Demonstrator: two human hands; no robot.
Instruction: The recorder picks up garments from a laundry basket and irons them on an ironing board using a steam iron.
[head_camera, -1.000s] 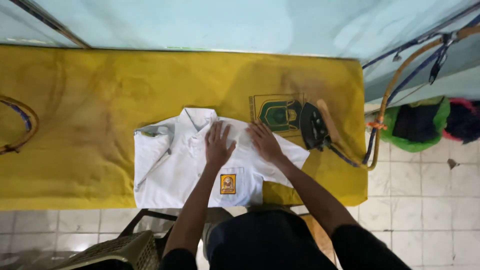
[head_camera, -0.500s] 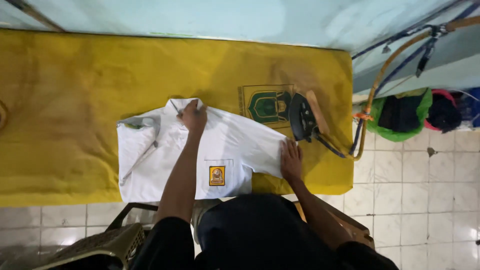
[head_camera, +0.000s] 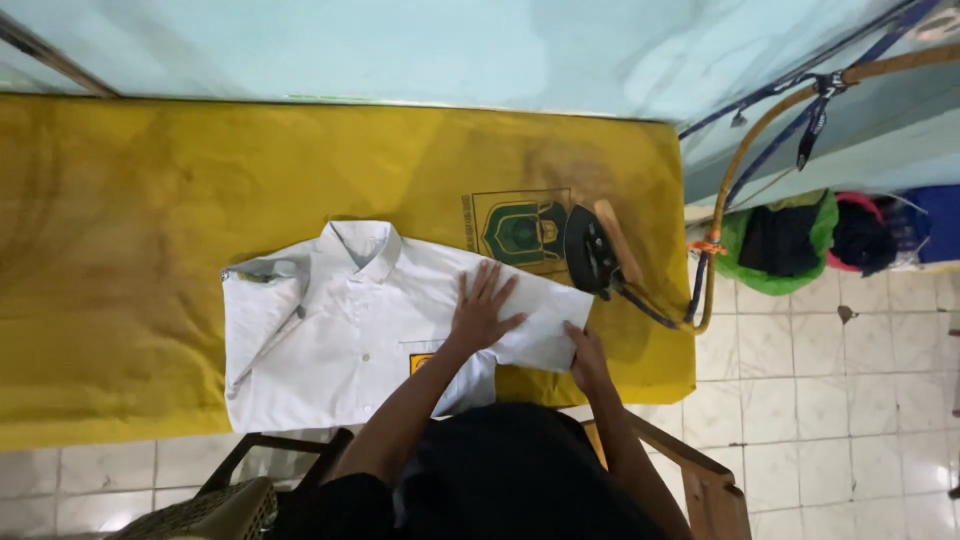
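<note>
A white shirt (head_camera: 340, 330) lay on the yellow cloth (head_camera: 120, 220) of the table. The left hand (head_camera: 480, 312) pressed flat on it with fingers spread and released, arm stretched forward. The right hand (head_camera: 587, 358) pinched the sleeve's (head_camera: 545, 322) edge, near a dark iron (head_camera: 592, 250).

A single head-worn camera looks almost straight down from above the person, fairly high over the bench (head_camera: 120, 250), taking in its yellow cover, the pale wall beyond and the tiled floor (head_camera: 830, 400) alongside.
</note>
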